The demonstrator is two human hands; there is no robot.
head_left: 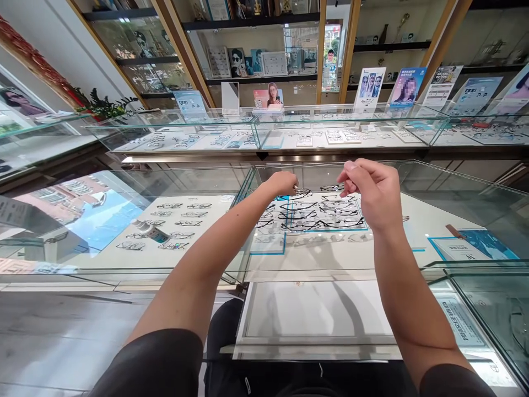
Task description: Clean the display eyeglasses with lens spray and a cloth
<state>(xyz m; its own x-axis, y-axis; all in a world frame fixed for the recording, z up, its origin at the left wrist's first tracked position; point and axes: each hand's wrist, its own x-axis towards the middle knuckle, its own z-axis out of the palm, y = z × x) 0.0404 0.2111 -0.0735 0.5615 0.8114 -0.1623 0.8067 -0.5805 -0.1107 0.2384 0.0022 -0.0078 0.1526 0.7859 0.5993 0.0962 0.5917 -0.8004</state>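
Note:
Both my arms reach over a glass display case (326, 259). My left hand (281, 182) is closed, its fingers curled down beside a dark pair of eyeglasses (303, 193) in the back row; a tiny pale bit shows at the fingertips, but what they hold is unclear. To the right, my right hand (375, 190) is raised above the case with thumb and fingers curled together; anything between them is hidden. Below and between the hands lie rows of eyeglasses (303, 215) on a white, blue-edged display board (268, 253).
More eyeglasses (188, 223) and a small white bottle (152, 231) show at left. An open white drawer (314, 314) juts toward me. At right lies a blue-and-white card (471, 248). Behind runs a second glass counter (289, 144) bearing upright signs (369, 91).

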